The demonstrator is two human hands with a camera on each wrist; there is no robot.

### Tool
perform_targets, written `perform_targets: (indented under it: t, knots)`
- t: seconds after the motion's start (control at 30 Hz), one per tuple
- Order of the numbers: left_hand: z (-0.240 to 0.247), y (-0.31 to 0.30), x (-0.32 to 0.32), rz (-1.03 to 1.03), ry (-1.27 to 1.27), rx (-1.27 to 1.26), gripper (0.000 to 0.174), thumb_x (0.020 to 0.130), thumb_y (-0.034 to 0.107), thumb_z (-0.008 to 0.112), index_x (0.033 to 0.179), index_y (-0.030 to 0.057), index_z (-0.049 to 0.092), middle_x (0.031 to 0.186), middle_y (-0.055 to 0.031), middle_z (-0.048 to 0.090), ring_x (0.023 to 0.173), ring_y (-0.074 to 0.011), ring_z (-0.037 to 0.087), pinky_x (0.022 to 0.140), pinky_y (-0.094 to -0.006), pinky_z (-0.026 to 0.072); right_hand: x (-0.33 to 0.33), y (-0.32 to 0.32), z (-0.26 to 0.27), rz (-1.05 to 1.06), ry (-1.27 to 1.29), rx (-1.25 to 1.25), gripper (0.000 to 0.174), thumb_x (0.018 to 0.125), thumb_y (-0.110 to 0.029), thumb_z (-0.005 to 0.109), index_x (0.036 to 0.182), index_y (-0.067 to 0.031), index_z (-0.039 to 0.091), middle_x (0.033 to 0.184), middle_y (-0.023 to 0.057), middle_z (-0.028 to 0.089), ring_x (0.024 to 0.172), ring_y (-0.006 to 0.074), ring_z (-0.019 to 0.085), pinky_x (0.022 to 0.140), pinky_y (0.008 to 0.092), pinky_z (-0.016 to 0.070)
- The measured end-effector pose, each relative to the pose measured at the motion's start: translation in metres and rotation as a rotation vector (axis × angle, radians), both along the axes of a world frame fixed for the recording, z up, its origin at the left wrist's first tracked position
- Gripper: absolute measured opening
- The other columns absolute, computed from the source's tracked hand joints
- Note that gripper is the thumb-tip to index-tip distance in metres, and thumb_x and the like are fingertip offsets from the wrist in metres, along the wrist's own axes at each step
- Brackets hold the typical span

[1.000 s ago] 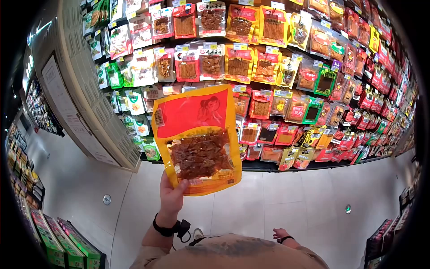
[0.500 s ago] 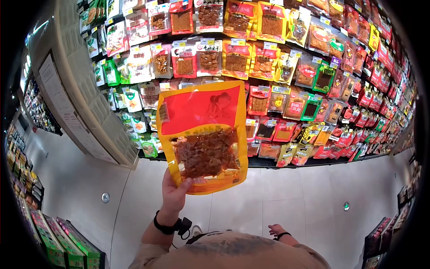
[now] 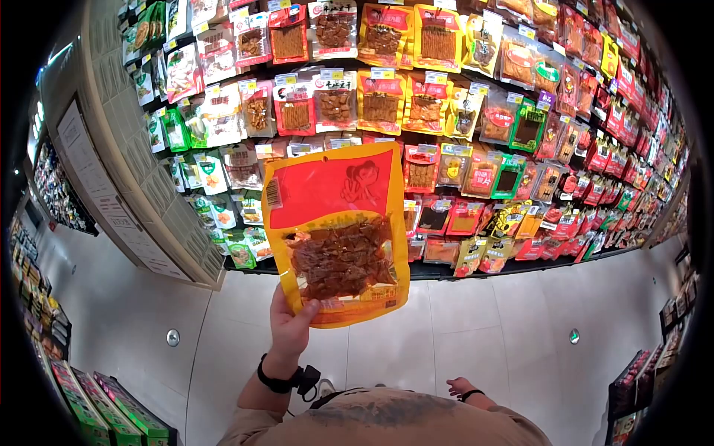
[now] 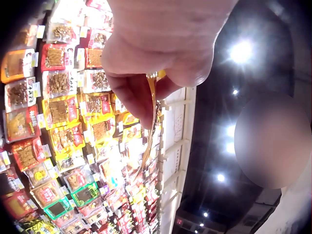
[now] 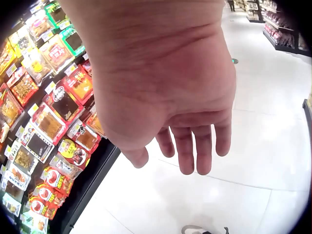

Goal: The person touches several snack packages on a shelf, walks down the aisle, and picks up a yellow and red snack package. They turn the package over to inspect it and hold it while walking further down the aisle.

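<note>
A large yellow and red packet (image 3: 331,189) with a clear window showing brown food is held upright before the shelves in the head view. My left hand (image 3: 291,327) pinches its lower left corner, thumb on the front. From the left wrist view, the packet (image 4: 153,112) appears edge-on between the thumb and fingers of my left hand (image 4: 156,53). My right hand (image 3: 462,387) hangs low beside the body. Its fingers hang loosely with nothing in them, as the right wrist view shows of the right hand (image 5: 170,97).
Rows of hanging snack packets (image 3: 381,100) fill the wall display ahead. A pillar (image 3: 123,201) with a posted sheet stands left. Green boxes (image 3: 126,405) are at the lower left, another shelf (image 3: 632,386) at the lower right. Pale tiled floor (image 3: 461,327) lies between.
The display has shifted slightly left in the head view. The packet moved a little right, then stayed nearly in place, still pinched by my left hand. My right hand remains low.
</note>
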State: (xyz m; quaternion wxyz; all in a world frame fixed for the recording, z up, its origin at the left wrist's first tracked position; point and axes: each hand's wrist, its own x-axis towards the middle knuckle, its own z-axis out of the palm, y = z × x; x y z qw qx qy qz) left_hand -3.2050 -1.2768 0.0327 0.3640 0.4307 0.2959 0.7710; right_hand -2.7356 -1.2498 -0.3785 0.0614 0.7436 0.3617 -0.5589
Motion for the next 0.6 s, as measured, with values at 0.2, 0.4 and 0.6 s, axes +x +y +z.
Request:
perform_targets:
  t: [0.2,0.4,0.6]
  knots:
    - [-0.003,-0.002,0.000,-0.008,-0.010,-0.015,0.045,0.081,-0.008,0.051,0.123,-0.0005,0.039,0.116,-0.0092,0.052,0.107,-0.0170,0.051,0.094,-0.0316,0.0399,0.009,0.001,-0.007,0.037,-0.019,0.018,0.055,0.082,-0.039,0.058,0.112,0.0064,0.052,0.105,0.0209,0.061,0.089,0.0330,0.063,0.077,0.0491,0.0483]
    - [-0.006,-0.003,0.000,-0.011,-0.022,-0.012,0.046,0.081,-0.007,0.051,0.124,-0.0003,0.038,0.117,-0.0093,0.052,0.107,-0.0170,0.051,0.094,-0.0312,0.0401,0.001,-0.001,-0.001,0.025,0.015,0.033,0.055,0.081,-0.037,0.059,0.113,0.0065,0.051,0.103,0.0208,0.061,0.086,0.0337,0.064,0.078,0.0490,0.0482]
    - [-0.007,-0.004,0.000,-0.015,-0.024,-0.026,0.046,0.081,-0.007,0.051,0.125,-0.0003,0.037,0.117,-0.0096,0.052,0.108,-0.0172,0.051,0.094,-0.0314,0.0400,-0.006,-0.001,-0.003,0.098,0.004,-0.059,0.050,0.085,-0.040,0.053,0.119,-0.0052,0.048,0.110,0.0140,0.059,0.096,0.0270,0.059,0.080,0.0448,0.0437]
